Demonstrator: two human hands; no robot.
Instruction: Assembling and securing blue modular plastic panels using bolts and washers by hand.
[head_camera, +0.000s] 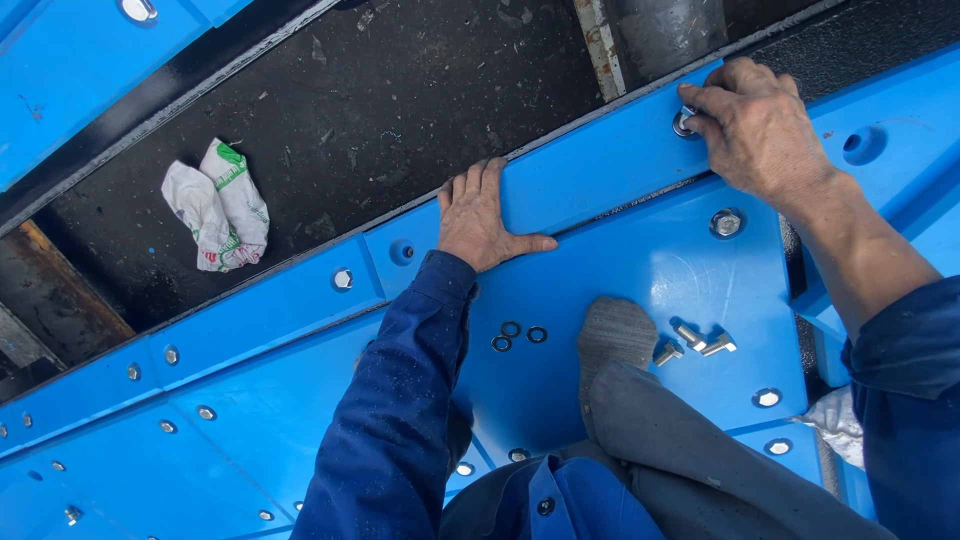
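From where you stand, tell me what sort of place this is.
Probably an industrial work site: large blue bolted panels over a grimy black surface, loose bolts and washers lying ready, and the right hand fingering a bolt.

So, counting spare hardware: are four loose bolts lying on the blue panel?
No, three loose bolts lie on the blue panel.

The left hand is laid flat on the strip, which runs from near left to far right along the far edge of the panel. The right hand is set on a bolt at the strip's far right end. Washers and loose bolts lie on the panel, nearer, left and right of a foot. A crumpled cloth lies far left, beyond the strip.
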